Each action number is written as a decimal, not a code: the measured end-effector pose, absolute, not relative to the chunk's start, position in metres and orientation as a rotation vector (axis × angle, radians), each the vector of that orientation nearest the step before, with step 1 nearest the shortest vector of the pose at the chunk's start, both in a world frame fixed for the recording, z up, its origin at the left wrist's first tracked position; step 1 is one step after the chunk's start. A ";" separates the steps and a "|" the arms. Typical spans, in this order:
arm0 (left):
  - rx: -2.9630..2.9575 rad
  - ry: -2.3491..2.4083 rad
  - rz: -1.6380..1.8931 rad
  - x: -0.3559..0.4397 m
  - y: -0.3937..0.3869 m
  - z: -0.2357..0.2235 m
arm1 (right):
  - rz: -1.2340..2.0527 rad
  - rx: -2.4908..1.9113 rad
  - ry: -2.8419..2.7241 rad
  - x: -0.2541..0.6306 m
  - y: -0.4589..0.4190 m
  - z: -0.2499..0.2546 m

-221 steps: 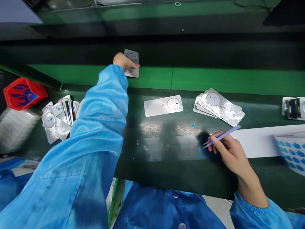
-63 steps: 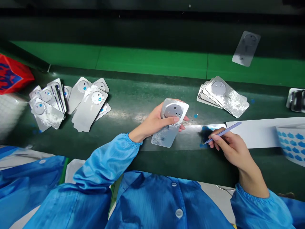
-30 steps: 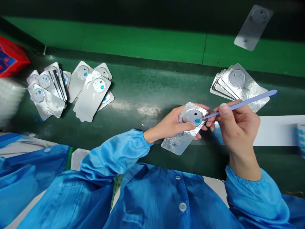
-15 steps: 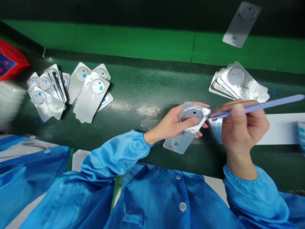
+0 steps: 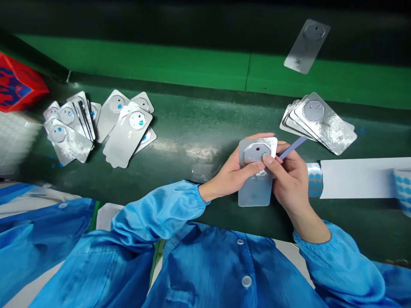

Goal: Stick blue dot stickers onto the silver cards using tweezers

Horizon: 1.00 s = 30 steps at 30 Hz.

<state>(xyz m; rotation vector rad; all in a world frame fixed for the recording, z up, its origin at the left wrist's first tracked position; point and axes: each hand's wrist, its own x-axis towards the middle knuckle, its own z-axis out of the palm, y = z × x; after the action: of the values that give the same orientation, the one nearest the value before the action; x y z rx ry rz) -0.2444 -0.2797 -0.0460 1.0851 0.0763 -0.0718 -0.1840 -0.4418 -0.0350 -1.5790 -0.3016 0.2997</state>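
Observation:
In my left hand (image 5: 229, 173) is a silver, rounded rectangular plate (image 5: 255, 192) with a raised octagonal disc near its top; my thumb lies across the front and my fingers are behind it. A bit of blue sticker (image 5: 263, 155) shows on the disc, and the thumb of my right hand (image 5: 290, 182) presses at its edge. Purple tweezers (image 5: 293, 146) are tucked among the fingers of that same hand, pointing up and to the right. Their tip is hidden. Close to my right hand lies a strip of blue stickers (image 5: 315, 179).
Two groups of silver plates with blue marks (image 5: 72, 141) (image 5: 128, 141) lie on the left of the green bench (image 5: 180, 119). Another stack of plates (image 5: 332, 128) is at right, below a single plate (image 5: 307, 47). A white backing strip (image 5: 359, 177) reaches a sticker roll (image 5: 403, 188). A red object (image 5: 21, 85) stands far left.
My right hand has moved left onto the plate, its thumb now on the disc, and the tweezers have swung back among its fingers. My left hand has turned the plate upright.

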 end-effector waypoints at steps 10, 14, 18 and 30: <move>1.176 -0.014 0.023 -0.248 -0.284 -0.054 | 0.213 -1.490 -0.317 -0.187 -0.443 -0.048; 1.129 -0.007 -0.008 -0.245 -0.278 -0.051 | 0.294 -1.469 -0.319 -0.181 -0.447 -0.047; 1.071 0.024 -0.074 -0.246 -0.275 -0.049 | 0.375 -1.483 -0.313 -0.181 -0.449 -0.046; 1.045 0.143 -0.114 -0.242 -0.275 -0.048 | 0.478 -1.353 -0.198 -0.185 -0.453 -0.042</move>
<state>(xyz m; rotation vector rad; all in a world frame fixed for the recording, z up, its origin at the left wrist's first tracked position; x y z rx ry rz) -0.2418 -0.2749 -0.0481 1.0451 0.1433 -0.1137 -0.1852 -0.4529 -0.0421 -1.3527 -0.1978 0.4785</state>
